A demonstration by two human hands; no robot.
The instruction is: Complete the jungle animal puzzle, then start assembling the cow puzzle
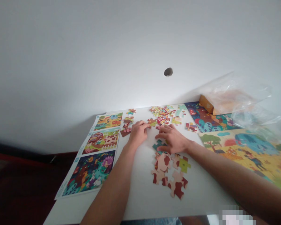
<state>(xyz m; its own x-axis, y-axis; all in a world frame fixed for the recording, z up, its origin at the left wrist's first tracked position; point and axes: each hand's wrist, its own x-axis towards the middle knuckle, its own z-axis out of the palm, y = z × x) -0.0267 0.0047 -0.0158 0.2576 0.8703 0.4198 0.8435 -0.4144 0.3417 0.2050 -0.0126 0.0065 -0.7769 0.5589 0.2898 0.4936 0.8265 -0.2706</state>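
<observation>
At the left, one sheet (pixel 100 147) printed with three pictures is laid on the white tabletop (pixel 140 187). Beside it, three small groups of puzzle pieces (pixel 128 119) are lined up. The left hand (pixel 140 133) is loosely curled; whether anything is held cannot be told. In the middle, a far heap (pixel 164 118) and a near cluster (pixel 164 164), too overlapped to count, are partly covered by the right hand (pixel 172 139), its fingers spread, nothing visibly gripped. At the right, two puzzle pictures (pixel 253 153), one box (pixel 206 104) and one clear bag (pixel 253 120) are placed.

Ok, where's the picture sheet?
In the head view, the sheet lies at the table's left edge, left of some puzzle pieces and the left hand.
</observation>
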